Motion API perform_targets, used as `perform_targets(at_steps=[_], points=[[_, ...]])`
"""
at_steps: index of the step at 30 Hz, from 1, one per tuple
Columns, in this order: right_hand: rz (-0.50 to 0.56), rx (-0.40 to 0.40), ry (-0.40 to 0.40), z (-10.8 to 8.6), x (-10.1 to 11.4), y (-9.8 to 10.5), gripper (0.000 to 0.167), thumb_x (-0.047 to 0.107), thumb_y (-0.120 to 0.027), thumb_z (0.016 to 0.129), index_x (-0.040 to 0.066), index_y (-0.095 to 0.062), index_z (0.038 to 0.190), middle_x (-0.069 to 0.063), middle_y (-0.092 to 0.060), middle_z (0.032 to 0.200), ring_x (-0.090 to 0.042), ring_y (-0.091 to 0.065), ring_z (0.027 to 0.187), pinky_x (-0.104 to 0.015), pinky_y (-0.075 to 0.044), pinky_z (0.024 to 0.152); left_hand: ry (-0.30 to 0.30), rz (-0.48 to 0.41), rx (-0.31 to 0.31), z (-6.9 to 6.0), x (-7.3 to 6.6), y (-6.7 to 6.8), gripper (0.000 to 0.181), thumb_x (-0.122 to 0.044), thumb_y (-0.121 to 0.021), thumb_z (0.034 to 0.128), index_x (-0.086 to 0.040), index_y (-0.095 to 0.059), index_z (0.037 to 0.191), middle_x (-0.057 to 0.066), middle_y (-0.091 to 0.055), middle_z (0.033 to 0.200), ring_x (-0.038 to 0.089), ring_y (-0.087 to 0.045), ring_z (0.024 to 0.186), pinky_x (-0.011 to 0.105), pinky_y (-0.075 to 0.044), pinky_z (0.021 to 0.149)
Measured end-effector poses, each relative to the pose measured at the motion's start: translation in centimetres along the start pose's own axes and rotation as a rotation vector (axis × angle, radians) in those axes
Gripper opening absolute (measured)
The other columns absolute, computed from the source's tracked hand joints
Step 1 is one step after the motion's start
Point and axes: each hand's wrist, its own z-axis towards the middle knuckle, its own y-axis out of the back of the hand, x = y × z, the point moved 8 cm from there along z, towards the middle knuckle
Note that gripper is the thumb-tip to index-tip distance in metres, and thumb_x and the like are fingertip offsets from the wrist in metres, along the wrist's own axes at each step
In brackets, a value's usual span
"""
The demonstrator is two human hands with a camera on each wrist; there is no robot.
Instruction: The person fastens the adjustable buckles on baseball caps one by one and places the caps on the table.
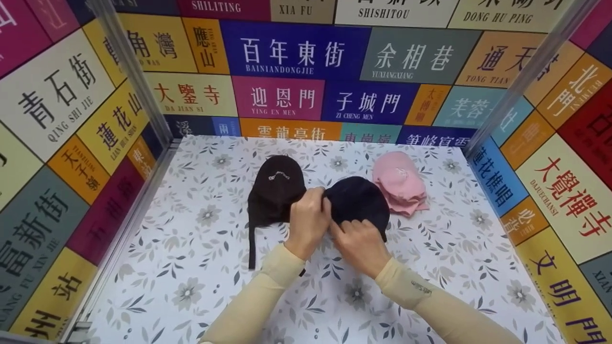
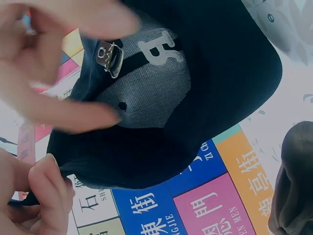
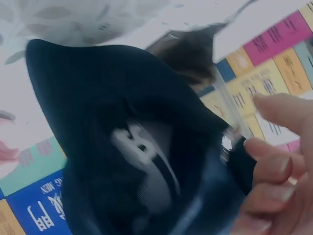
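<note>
A navy cap (image 1: 361,200) is held at the middle of the white floral surface, its hollow inside showing a white embroidered mark (image 2: 164,48) and mesh backing. My left hand (image 1: 308,222) pinches the cap's left edge. Close beside it, my right hand (image 1: 359,244) has curled fingers on the cap's near edge. In the left wrist view, fingers are at the back rim and a shiny metal buckle (image 2: 115,61) shows by a brown patch. Curled fingers (image 3: 274,186) also sit at the rim in the right wrist view. The exact grip on the strap is partly hidden.
A dark brown cap (image 1: 279,184) with a long strap (image 1: 252,248) lies left of my hands. Behind the navy cap to the right is a folded pink cap (image 1: 399,179). Walls of colorful street-name signs (image 1: 294,52) close in the back and sides.
</note>
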Motion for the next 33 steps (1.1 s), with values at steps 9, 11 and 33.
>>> perform_targets(at_steps=[9, 11, 33], points=[[-0.014, -0.074, 0.003, -1.3, -0.7, -1.3, 0.008, 0.006, -0.056, 0.086, 0.007, -0.061, 0.080, -0.006, -0.052, 0.068, -0.025, -0.049, 0.052, -0.035, -0.031, 0.046, 0.019, 0.008, 0.007, -0.6, 0.4, 0.1, 0.006, -0.001, -0.066, 0.0852, -0.003, -0.064, 0.090, 0.007, -0.066, 0.082, 0.024, -0.068, 0.073, 0.036, -0.057, 0.062], [-0.003, -0.107, 0.005, -1.1, -0.8, -0.9, 0.013, 0.007, -0.053, 0.089, 0.007, -0.060, 0.078, -0.006, -0.051, 0.069, -0.025, -0.049, 0.052, -0.035, -0.031, 0.045, 0.020, 0.012, 0.008, -0.7, 0.4, 0.1, 0.008, -0.001, -0.067, 0.0846, -0.003, -0.064, 0.092, 0.007, -0.066, 0.083, 0.024, -0.068, 0.072, 0.036, -0.056, 0.061], [0.534, -0.096, -0.230, 2.8, -6.0, 2.5, 0.017, 0.008, -0.059, 0.097, 0.013, -0.069, 0.110, 0.003, -0.067, 0.099, -0.014, -0.065, 0.088, -0.035, -0.054, 0.076, -0.023, 0.223, 0.000, -0.4, 0.7, -0.1, 0.044, -0.004, -0.059, 0.0707, -0.008, -0.069, 0.113, 0.009, -0.059, 0.094, 0.029, -0.054, 0.081, 0.039, -0.050, 0.056]])
